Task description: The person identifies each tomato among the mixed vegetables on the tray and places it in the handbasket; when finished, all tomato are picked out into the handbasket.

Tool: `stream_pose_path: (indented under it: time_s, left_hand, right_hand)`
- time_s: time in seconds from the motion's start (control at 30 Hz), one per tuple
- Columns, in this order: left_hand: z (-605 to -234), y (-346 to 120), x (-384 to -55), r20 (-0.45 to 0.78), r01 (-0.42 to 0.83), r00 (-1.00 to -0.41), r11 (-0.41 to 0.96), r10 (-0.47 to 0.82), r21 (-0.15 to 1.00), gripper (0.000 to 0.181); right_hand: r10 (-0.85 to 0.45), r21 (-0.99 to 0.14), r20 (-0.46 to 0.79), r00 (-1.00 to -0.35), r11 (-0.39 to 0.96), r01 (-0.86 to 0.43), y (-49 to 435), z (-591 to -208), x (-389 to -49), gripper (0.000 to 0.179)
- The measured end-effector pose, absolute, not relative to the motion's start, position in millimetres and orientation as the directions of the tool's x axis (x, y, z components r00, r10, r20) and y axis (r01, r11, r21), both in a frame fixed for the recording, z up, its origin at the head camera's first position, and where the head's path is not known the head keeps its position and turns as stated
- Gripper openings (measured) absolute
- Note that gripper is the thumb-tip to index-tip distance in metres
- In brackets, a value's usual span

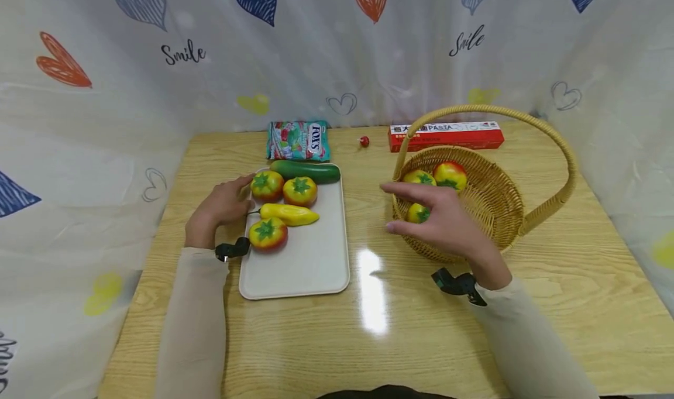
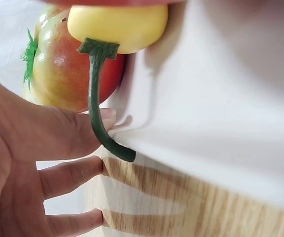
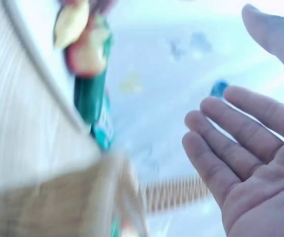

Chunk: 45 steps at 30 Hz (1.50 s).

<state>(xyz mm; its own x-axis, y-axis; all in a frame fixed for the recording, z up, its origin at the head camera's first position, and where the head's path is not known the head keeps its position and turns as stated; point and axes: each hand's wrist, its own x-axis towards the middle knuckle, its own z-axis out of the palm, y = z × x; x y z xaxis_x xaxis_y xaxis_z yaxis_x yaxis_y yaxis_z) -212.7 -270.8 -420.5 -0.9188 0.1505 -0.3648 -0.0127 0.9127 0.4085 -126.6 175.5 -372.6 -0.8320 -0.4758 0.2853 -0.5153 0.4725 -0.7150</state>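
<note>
My left hand (image 1: 223, 203) is at the left edge of a white tray (image 1: 310, 270), fingers extended, beside a red-and-yellow toy tomato (image 1: 267, 186). In the left wrist view, its thumb lies by the tray's rim behind the green stem (image 2: 94, 94) of a yellow pepper (image 1: 289, 214); two fingertips reach the wooden table. Two more tomatoes and a dark green cucumber (image 1: 310, 172) lie on the tray. Over the near left side of a wicker basket (image 1: 489, 212), my right hand (image 1: 439, 215) hovers with thumb and fingers spread, holding nothing. Several tomatoes (image 1: 450, 175) are in the basket, partly hidden by that hand.
A teal candy bag (image 1: 298, 141) lies behind the tray. The basket's tall handle (image 1: 566, 171) arches up to the right, in front of a red pasta box (image 1: 447, 136). A small red object (image 1: 364, 141) sits at the back middle. A printed curtain surrounds the table.
</note>
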Motion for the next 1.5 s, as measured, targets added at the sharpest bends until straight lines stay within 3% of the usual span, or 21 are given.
stream_pose_path:
  time_s: [0.2, 0.63, 0.93, 1.17, 1.5]
  left_hand:
    - [-421, -272, -212, -0.359, -0.020, -0.922, 0.910, 0.143, 0.415, 0.072]
    - [-419, -276, -212, -0.346, 0.009, -0.923, 0.907, 0.169, 0.421, 0.072]
    - [-422, -275, -211, -0.339, -0.001, -0.926, 0.898, 0.165, 0.440, 0.071]
    - [-420, -275, -213, -0.331, 0.010, -0.930, 0.910, 0.161, 0.414, 0.071]
    - [-421, -274, -214, -0.347, 0.004, -0.924, 0.913, 0.159, 0.408, 0.071]
  right_hand:
    - [-0.544, -0.722, 0.286, -0.789, 0.420, -0.550, 131, -360, -142, 0.066]
    - [-0.552, -0.700, 0.433, -0.712, 0.292, -0.652, 57, -355, -182, 0.065]
    - [-0.583, -0.792, 0.234, -0.778, 0.350, -0.500, 27, -394, -215, 0.067]
    - [-0.563, -0.753, 0.075, -0.823, 0.509, -0.417, 21, -421, -228, 0.074]
    - [-0.524, -0.680, 0.065, -0.849, 0.599, -0.422, 13, -435, -226, 0.065]
